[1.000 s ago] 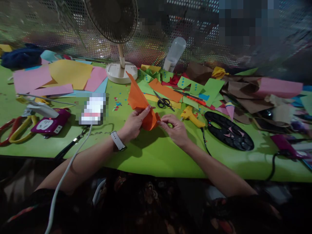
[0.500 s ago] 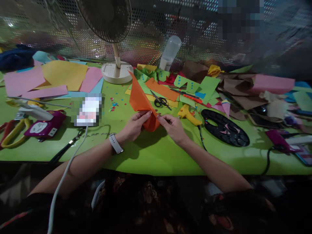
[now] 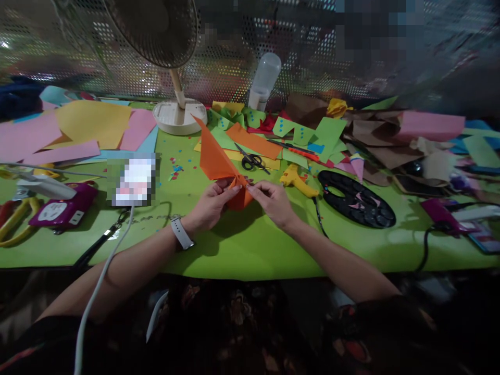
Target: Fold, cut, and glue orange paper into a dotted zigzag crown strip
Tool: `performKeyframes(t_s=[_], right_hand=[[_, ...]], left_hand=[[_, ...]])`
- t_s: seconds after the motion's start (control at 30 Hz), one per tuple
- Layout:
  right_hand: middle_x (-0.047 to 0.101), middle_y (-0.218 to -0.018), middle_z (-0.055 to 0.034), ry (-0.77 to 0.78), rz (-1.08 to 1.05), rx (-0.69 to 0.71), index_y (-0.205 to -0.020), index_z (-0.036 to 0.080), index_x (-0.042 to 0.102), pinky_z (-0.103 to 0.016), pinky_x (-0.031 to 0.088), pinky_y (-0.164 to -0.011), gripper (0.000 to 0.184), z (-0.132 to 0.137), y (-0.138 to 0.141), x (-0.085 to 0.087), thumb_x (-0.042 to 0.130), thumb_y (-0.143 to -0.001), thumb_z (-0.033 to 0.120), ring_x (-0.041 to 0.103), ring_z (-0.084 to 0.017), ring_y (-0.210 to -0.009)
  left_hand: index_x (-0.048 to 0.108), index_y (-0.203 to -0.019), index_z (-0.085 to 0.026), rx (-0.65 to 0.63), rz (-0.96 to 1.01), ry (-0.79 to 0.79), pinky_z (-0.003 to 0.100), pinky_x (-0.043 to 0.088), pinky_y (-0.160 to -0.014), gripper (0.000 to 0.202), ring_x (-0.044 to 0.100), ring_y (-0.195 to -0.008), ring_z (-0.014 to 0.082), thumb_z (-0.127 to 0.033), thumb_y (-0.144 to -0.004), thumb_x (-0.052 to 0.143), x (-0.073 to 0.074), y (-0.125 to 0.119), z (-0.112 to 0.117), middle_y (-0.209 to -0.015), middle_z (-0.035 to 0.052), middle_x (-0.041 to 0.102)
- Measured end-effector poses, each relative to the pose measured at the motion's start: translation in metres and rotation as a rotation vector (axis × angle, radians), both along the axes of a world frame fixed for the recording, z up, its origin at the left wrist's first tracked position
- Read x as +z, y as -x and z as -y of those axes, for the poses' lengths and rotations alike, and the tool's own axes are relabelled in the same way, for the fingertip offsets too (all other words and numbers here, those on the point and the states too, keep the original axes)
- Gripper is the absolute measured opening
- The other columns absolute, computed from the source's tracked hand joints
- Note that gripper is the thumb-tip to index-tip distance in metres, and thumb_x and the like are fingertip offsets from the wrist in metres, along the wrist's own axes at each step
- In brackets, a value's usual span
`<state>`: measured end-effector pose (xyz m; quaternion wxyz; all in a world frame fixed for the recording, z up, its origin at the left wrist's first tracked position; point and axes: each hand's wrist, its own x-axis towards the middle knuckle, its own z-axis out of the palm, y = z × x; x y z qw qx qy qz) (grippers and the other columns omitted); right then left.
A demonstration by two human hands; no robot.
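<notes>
Between my two hands is a folded sheet of orange paper, held just above the green table. Its long pointed part rises up and to the left, away from me. My left hand pinches the paper's lower left side, thumb on top. My right hand pinches the gathered folds from the right, fingertips close to the left thumb. Some fingers are hidden under the paper. Just beyond the hands lie black-handled scissors, and a yellow glue gun rests to the right.
A white fan and a clear bottle stand at the back. To the left are a lit phone with a white cable and a purple power strip. A black palette lies right, and coloured paper covers the back.
The folds have been gathered tighter at the middle, where both thumbs now meet closer together. The whole view has shifted slightly, so the table things sit further left.
</notes>
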<state>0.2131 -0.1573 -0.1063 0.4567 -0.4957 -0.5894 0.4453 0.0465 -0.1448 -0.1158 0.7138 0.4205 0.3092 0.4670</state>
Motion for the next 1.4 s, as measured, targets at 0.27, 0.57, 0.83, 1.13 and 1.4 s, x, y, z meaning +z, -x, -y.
performKeyframes(t_s=[0.27, 0.57, 0.83, 1.13, 1.4], right_hand=[[0.051, -0.061, 0.0026, -0.031, 0.010, -0.004, -0.064, 0.020, 0.062, -0.028, 0.035, -0.059, 0.026, -0.0022, -0.0004, -0.0035, 0.063, -0.083, 0.038, 0.043, -0.012, -0.060], [0.055, -0.064, 0.0015, -0.047, 0.035, 0.013, -0.066, 0.019, 0.063, -0.028, 0.037, -0.060, 0.024, -0.0036, -0.0020, -0.0052, 0.064, -0.082, 0.037, 0.047, -0.012, -0.062], [0.058, -0.066, 0.0005, -0.055, 0.036, 0.020, -0.066, 0.019, 0.064, -0.028, 0.039, -0.061, 0.025, -0.0048, -0.0026, -0.0069, 0.064, -0.082, 0.038, 0.048, -0.013, -0.063], [0.059, -0.067, -0.0006, -0.104, 0.091, 0.016, -0.066, 0.019, 0.064, -0.029, 0.041, -0.063, 0.025, -0.0047, -0.0035, -0.0079, 0.064, -0.083, 0.038, 0.050, -0.013, -0.065], [0.058, -0.067, 0.0000, -0.119, 0.109, 0.018, -0.066, 0.019, 0.063, -0.029, 0.041, -0.062, 0.026, -0.0048, -0.0028, -0.0096, 0.064, -0.083, 0.038, 0.049, -0.013, -0.064]], left_hand=[[0.073, -0.105, -0.022, -0.007, -0.016, -0.009, 0.034, 0.050, -0.099, 0.030, 0.065, -0.112, 0.0228, -0.034, -0.077, 0.077, 0.0019, -0.0006, 0.0006, -0.114, 0.0069, 0.073], [0.074, -0.102, -0.019, 0.000, 0.016, -0.003, 0.035, 0.050, -0.101, 0.028, 0.067, -0.109, 0.0225, -0.030, -0.077, 0.078, 0.0004, -0.0008, -0.0001, -0.111, 0.0075, 0.075], [0.073, -0.100, -0.018, 0.013, 0.012, 0.019, 0.036, 0.050, -0.100, 0.029, 0.068, -0.108, 0.0236, -0.030, -0.075, 0.079, 0.0002, -0.0005, -0.0009, -0.109, 0.0083, 0.075], [0.074, -0.101, -0.017, 0.002, 0.000, -0.002, 0.035, 0.051, -0.098, 0.030, 0.068, -0.107, 0.0240, -0.028, -0.073, 0.080, 0.0010, 0.0003, -0.0006, -0.109, 0.0090, 0.075], [0.074, -0.104, -0.017, 0.005, -0.003, -0.029, 0.034, 0.053, -0.095, 0.030, 0.070, -0.102, 0.0231, -0.024, -0.075, 0.077, -0.0039, 0.0024, -0.0014, -0.109, 0.0097, 0.075]])
